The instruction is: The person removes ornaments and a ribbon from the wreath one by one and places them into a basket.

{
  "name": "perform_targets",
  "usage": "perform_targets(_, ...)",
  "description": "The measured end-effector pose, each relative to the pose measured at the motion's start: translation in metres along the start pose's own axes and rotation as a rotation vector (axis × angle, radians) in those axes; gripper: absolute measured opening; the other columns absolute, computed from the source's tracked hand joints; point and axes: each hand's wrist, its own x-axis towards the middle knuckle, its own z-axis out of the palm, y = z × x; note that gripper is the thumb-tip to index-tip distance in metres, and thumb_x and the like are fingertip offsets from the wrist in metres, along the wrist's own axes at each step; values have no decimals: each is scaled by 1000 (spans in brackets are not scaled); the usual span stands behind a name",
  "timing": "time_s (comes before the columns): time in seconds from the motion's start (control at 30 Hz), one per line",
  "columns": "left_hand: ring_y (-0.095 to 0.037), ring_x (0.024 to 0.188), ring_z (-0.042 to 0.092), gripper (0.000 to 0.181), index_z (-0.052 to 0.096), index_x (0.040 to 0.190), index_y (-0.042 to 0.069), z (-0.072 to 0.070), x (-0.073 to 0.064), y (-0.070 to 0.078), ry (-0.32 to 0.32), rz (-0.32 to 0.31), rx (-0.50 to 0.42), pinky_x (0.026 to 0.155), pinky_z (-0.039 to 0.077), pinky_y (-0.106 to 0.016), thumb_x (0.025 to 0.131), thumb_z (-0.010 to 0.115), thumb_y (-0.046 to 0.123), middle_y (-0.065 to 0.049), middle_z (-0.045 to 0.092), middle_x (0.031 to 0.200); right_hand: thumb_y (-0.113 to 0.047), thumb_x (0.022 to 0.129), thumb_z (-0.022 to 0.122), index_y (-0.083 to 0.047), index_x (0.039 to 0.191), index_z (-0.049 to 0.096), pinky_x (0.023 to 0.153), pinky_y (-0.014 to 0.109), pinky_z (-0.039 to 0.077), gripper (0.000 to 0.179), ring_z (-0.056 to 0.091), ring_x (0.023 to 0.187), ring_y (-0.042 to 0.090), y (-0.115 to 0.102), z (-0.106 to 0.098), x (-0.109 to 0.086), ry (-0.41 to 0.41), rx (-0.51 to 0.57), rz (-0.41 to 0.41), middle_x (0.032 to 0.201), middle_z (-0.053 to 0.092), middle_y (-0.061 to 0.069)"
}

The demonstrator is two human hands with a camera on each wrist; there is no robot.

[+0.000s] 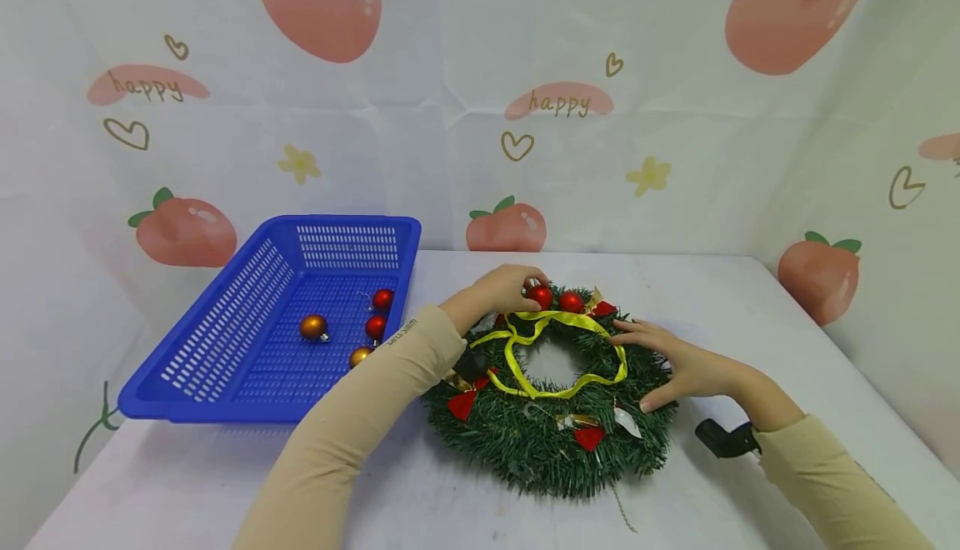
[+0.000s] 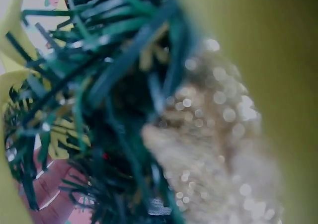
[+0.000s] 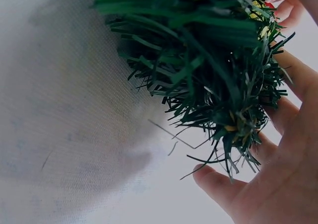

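Note:
A green tinsel wreath (image 1: 540,450) lies on the white table, with a yellow ribbon (image 1: 551,393) looped about its centre hole. My left hand (image 1: 506,287) reaches over the wreath's far side, its curled fingers and thumb at a red ball ornament (image 1: 539,297). A second red ball (image 1: 571,302) sits just right of it. On the right side of the wreath, my right hand (image 1: 686,367) rests with fingers spread and thumb apart. Green tinsel (image 3: 213,85) lies along those fingers in the right wrist view. Blurred tinsel and a glittery gold piece (image 2: 213,149) fill the left wrist view.
A blue plastic basket (image 1: 217,411) stands to the left, holding red balls (image 1: 382,299) and gold balls (image 1: 312,327). Red and gold bows (image 1: 589,437) and a white leaf (image 1: 627,422) decorate the wreath. A black wrist camera (image 1: 726,438) hangs by the right sleeve.

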Motion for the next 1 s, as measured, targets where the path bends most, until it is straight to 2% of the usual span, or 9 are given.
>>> perform_targets(0.23, -24, 107, 60, 39, 55, 125, 15, -5, -2, -1, 53, -8, -19, 84, 51, -34, 88, 64, 24, -11, 62, 120, -23, 71, 80, -12, 141, 39, 91, 81, 16, 81, 4, 133, 59, -1, 0, 0, -5, -3, 3, 150, 16, 29)
perform_targets(0.37, -24, 103, 60, 39, 55, 125, 16, -13, -6, -3, 89, -13, -72, 77, 50, -32, 88, 64, 26, -10, 62, 118, -23, 71, 80, -12, 140, 39, 91, 81, 16, 81, 4, 132, 60, -2, 0, 0, -7, -2, 2, 150, 16, 29)
perform_targets(0.57, -24, 108, 60, 41, 55, 126, 13, -25, -17, -8, 138, 49, -141, 87, 51, -36, 88, 65, 25, -11, 63, 118, -22, 72, 80, -10, 140, 39, 91, 81, 17, 81, 5, 133, 60, -3, -1, 0, -7, -4, -1, 149, 16, 31)
perform_targets(0.73, -24, 102, 64, 41, 54, 127, 14, -33, -31, -9, 151, 77, -205, 87, 53, -34, 88, 64, 25, -11, 62, 118, -22, 72, 80, -10, 140, 39, 91, 81, 16, 81, 4, 133, 60, -3, -1, 0, -3, 0, -7, 149, 17, 31)
perform_targets(0.8, -24, 100, 65, 42, 54, 127, 13, -35, -37, -10, 155, 91, -219, 87, 54, -34, 88, 64, 24, -11, 62, 118, -22, 72, 80, -11, 140, 38, 91, 80, 16, 81, 4, 138, 53, -3, -1, -1, 0, 1, -10, 150, 17, 30)
perform_targets(0.87, -24, 98, 65, 42, 53, 127, 12, -37, -43, -10, 157, 106, -228, 85, 54, -33, 88, 64, 23, -11, 62, 119, -22, 72, 80, -11, 140, 38, 92, 80, 16, 81, 1, 147, 29, -2, -1, -1, 3, -3, -19, 150, 18, 29)
perform_targets(0.93, -24, 94, 65, 42, 53, 127, 12, -38, -48, -10, 158, 112, -240, 83, 54, -32, 88, 65, 23, -12, 62, 119, -23, 72, 80, -12, 141, 38, 92, 80, 16, 81, -2, 145, 2, -1, 0, -1, 4, -7, -26, 150, 18, 28)
perform_targets(1.0, -23, 90, 66, 42, 54, 127, 13, -38, -53, -11, 159, 113, -250, 80, 54, -31, 88, 65, 24, -12, 62, 118, -23, 72, 80, -12, 141, 38, 92, 80, 17, 81, -2, 143, -2, 0, 0, -1, 4, -10, -30, 150, 19, 28)
